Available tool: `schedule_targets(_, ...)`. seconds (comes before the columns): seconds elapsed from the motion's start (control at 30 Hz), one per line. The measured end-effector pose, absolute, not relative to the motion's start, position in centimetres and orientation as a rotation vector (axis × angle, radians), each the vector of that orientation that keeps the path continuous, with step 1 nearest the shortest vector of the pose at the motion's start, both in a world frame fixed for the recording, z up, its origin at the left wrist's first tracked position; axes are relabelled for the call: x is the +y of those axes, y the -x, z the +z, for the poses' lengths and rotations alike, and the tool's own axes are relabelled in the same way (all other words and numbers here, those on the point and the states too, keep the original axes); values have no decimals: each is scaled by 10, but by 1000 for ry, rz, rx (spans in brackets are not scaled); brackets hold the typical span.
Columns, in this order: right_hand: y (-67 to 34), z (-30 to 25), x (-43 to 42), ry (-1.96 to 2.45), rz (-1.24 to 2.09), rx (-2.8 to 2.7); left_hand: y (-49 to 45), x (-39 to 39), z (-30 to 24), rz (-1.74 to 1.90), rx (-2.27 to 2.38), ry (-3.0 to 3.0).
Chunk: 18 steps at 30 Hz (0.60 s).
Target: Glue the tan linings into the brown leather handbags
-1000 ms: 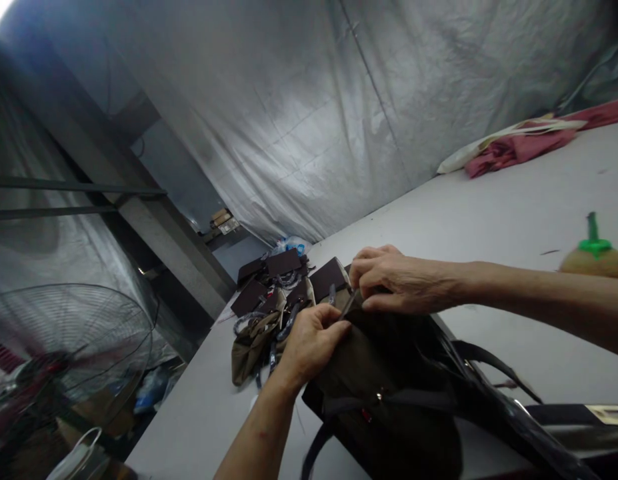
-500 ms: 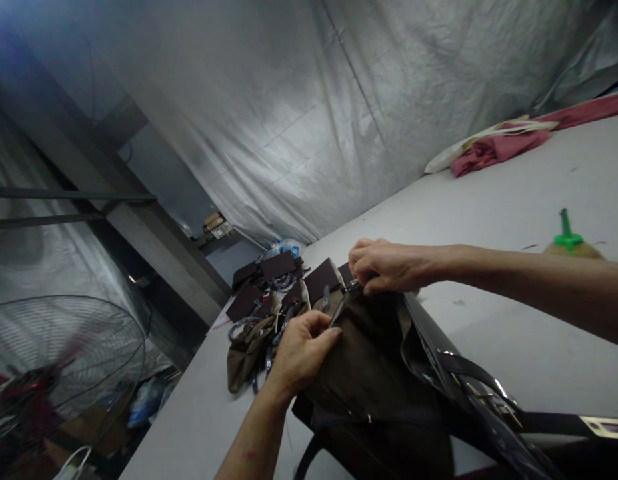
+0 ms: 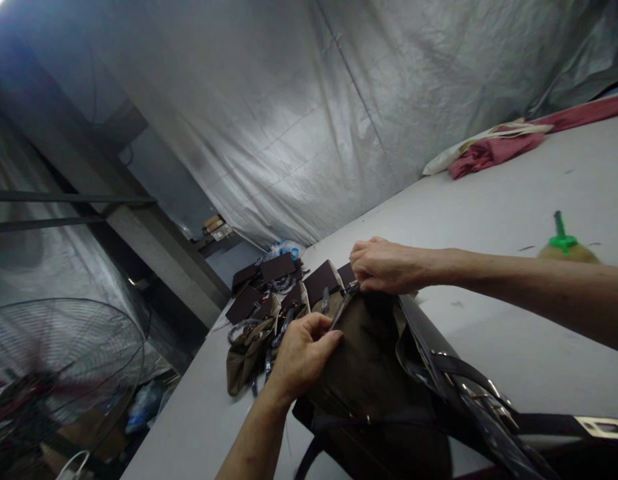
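A dark olive-brown bag (image 3: pixel 373 373) with dark trim, straps and metal buckles lies before me on the table. My left hand (image 3: pixel 306 347) pinches the bag's far edge between thumb and fingers. Farther along that same edge, my right hand (image 3: pixel 381 267) is closed on the bag, its fingers curled over and partly hiding what they grip. Between the two hands the edge runs in a taut line. A dark strap (image 3: pixel 489 397) with buckles trails along the bag's right side.
Several brown bags (image 3: pixel 249 357) with dark flaps are piled beyond my left hand. On the white table (image 3: pixel 499 207) stands a bottle with a green nozzle (image 3: pixel 563 243), at right. Pink cloth (image 3: pixel 493 153) lies along the back. A caged fan (image 3: pixel 63 367) stands at left.
Both hands keep their grip on the bag's edge, with hardly any shift. The view has moved very slightly.
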State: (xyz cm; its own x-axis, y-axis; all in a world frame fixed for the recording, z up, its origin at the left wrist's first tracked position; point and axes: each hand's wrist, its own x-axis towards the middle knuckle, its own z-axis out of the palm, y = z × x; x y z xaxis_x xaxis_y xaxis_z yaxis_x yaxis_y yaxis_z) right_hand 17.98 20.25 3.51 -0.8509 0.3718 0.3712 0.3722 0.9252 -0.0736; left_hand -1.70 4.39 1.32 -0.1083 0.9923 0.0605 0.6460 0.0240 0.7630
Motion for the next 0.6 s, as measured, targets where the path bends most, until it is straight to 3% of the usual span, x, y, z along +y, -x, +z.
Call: schedule_targets(0.6, -170, 31, 197, 801, 100, -2591, 16, 46, 16, 849, 1778, -1652)
